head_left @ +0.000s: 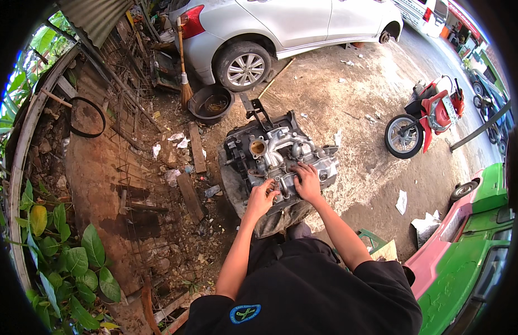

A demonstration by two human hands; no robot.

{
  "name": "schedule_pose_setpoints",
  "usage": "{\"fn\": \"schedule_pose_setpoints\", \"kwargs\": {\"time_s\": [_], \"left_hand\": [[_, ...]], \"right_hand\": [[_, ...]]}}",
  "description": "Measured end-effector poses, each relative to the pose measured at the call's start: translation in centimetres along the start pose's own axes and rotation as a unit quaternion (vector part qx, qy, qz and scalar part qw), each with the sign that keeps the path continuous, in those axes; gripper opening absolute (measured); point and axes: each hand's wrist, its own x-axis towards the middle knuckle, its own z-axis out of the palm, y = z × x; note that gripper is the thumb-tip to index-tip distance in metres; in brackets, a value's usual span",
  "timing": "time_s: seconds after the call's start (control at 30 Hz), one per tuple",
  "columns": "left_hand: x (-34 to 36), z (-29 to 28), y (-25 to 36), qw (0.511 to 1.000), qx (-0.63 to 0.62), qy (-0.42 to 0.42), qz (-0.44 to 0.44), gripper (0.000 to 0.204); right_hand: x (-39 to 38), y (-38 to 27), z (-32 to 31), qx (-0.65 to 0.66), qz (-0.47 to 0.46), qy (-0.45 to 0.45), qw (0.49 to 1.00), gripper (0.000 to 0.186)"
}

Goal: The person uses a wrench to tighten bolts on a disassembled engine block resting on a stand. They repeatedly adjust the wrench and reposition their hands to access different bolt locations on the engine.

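A grimy car engine (pixel 253 139) with a silver intake manifold (pixel 281 148) stands on the dirt ground in front of me. My left hand (pixel 260 196) rests on the near edge of the manifold, fingers curled on the metal. My right hand (pixel 307 181) lies flat on top of the manifold's near right side, fingers spread. Whether either hand holds a small part or tool is hidden. Both forearms come up from my black shirt at the bottom.
A silver car (pixel 281 28) is parked behind the engine, with a black basin (pixel 210 104) and a broom (pixel 184 67) beside its rear wheel. A red motorbike (pixel 429 114) stands at the right, a green and pink vehicle (pixel 465 245) at the lower right. Planks (pixel 190 195), scrap and plants (pixel 75 262) lie left.
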Motion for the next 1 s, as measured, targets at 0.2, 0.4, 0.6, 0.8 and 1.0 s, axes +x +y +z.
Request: {"fn": "schedule_pose_setpoints", "kwargs": {"time_s": [0.2,0.4,0.6,0.8,1.0], "left_hand": [[0.3,-0.1,0.7,1.0,0.009,0.004,0.011,0.037],[0.3,-0.3,1.1,0.999,0.039,-0.032,-0.01,0.035],[0.0,-0.7,0.4,0.998,0.03,-0.051,0.012,0.032],[-1.8,0.1,-4.9,0.982,-0.18,0.039,0.037,0.015],[-8.9,3.0,-10.8,0.779,-0.583,0.183,-0.143,0.022]], "right_hand": [[0.0,0.0,0.0,0.0,-0.001,0.001,1.0,0.033],[-0.1,0.2,0.1,0.002,-0.004,0.005,1.0,0.033],[-0.1,0.2,0.2,0.002,-0.004,0.003,1.0,0.032],[-0.1,0.3,0.0,0.0,0.0,-0.002,1.0,0.032],[-0.1,0.0,0.1,-0.002,0.007,-0.002,1.0,0.032]]}}
